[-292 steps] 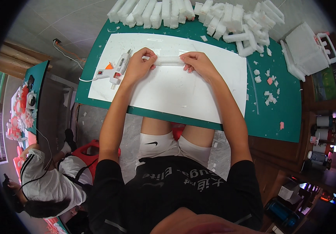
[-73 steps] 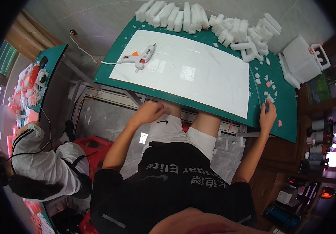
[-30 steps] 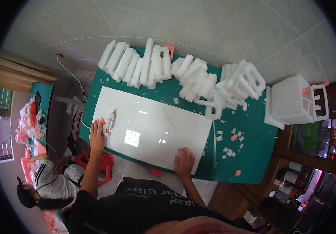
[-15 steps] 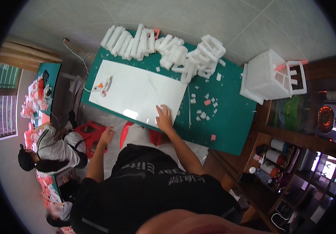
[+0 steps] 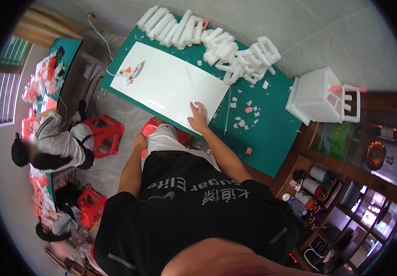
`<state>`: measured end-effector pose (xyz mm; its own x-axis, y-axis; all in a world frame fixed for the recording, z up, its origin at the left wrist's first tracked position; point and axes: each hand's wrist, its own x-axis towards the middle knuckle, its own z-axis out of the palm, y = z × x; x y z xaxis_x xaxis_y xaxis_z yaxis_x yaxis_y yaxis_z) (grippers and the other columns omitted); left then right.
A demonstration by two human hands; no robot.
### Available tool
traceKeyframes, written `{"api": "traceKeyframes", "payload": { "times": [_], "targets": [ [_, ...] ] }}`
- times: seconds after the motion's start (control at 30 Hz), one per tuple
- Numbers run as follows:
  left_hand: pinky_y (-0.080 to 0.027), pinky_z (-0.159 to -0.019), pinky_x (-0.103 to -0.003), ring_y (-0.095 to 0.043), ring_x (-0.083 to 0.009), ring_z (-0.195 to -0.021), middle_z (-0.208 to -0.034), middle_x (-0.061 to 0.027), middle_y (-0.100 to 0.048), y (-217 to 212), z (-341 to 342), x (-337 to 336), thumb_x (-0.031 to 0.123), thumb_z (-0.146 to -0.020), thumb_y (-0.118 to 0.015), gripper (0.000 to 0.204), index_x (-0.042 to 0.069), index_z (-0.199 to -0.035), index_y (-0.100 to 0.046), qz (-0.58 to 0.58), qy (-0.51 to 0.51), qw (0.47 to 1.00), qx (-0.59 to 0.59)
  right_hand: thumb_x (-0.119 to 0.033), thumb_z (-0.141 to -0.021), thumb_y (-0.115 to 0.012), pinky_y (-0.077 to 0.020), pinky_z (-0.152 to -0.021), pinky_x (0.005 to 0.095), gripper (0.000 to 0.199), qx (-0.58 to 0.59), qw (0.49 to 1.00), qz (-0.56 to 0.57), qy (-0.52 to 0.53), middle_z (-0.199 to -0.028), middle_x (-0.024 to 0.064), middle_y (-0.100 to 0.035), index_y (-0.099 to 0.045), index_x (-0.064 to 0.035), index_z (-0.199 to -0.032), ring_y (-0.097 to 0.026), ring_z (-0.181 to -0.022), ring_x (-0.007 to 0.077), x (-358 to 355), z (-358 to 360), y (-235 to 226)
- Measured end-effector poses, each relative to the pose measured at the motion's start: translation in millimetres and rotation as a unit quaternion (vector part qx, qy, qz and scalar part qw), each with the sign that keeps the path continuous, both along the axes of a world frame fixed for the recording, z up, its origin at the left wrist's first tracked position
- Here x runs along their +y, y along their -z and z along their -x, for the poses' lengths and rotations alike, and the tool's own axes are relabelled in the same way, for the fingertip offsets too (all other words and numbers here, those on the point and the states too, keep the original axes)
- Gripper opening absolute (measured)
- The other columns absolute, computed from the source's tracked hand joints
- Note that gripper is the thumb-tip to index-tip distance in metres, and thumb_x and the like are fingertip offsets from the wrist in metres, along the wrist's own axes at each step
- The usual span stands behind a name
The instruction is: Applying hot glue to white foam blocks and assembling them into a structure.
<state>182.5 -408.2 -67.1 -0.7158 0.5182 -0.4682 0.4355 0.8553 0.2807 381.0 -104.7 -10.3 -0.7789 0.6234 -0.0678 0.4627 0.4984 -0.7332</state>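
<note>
My right hand (image 5: 198, 116) rests on the white board (image 5: 161, 78) near its front right corner, fingers apart and holding nothing. Low on the left, my left hand (image 5: 140, 141) is curled at the edge of a red stool (image 5: 149, 127), beside my leg; its fingertips are mostly hidden. On the board's left part lies what looks like a glue gun (image 5: 136, 71), with an orange piece next to it. White foam blocks and frames (image 5: 223, 48) are piled along the table's back edge.
The green table (image 5: 267, 133) carries scattered white and pink scraps. A white foam box-shaped structure (image 5: 315, 96) stands at its right end. Wooden shelves (image 5: 341, 184) with bottles are on the right. Another person (image 5: 65, 147) works at a table on the left, near another red stool (image 5: 106, 135).
My left hand has moved from the open space beside my leg to the red stool and curled there. My right hand stays on the board. The whole view has shifted.
</note>
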Motion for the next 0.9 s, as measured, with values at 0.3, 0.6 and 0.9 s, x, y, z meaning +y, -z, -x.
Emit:
{"api": "traceKeyframes", "payload": {
  "times": [0.3,0.6,0.9],
  "targets": [
    [-0.051,-0.074,-0.040,-0.066,-0.0345,-0.084,-0.086,-0.0198,-0.067,5.8,37.8,-17.5,0.023,-0.081,-0.063,0.023,0.002,-0.087,-0.063,-0.080,0.173,0.977,-0.099,-0.006,-0.071,-0.073,-0.0342,-0.102,0.0444,0.083,-0.066,0.995,-0.057,0.046,-0.142,0.0116,-0.030,-0.036,-0.0133,-0.145,-0.041,-0.116,0.0311,-4.5,3.9,-19.9],
    [-0.050,-0.069,-0.037,-0.064,-0.0302,-0.075,-0.082,-0.0169,-0.066,-118.5,83.6,119.2,0.016,-0.086,-0.059,0.017,0.000,-0.091,-0.061,-0.195,0.153,0.955,-0.163,-0.007,-0.071,-0.074,-0.0362,-0.101,0.0432,0.082,-0.087,0.995,-0.022,0.052,-0.141,0.0123,-0.032,-0.038,-0.0132,-0.144,-0.043,-0.116,0.0316,-4.0,3.4,-29.7],
    [-0.050,-0.068,-0.033,-0.064,-0.0246,-0.072,-0.081,-0.0145,-0.066,-162.8,120.0,223.1,0.011,-0.088,-0.058,0.012,0.000,-0.093,-0.062,-0.250,0.257,0.903,-0.238,-0.006,-0.083,-0.056,-0.0458,-0.074,0.0442,0.011,0.042,0.939,-0.186,0.285,-0.089,0.0140,-0.062,-0.062,-0.0023,-0.092,-0.057,-0.080,0.0349,127.3,-0.2,-131.7]
  ]
}}
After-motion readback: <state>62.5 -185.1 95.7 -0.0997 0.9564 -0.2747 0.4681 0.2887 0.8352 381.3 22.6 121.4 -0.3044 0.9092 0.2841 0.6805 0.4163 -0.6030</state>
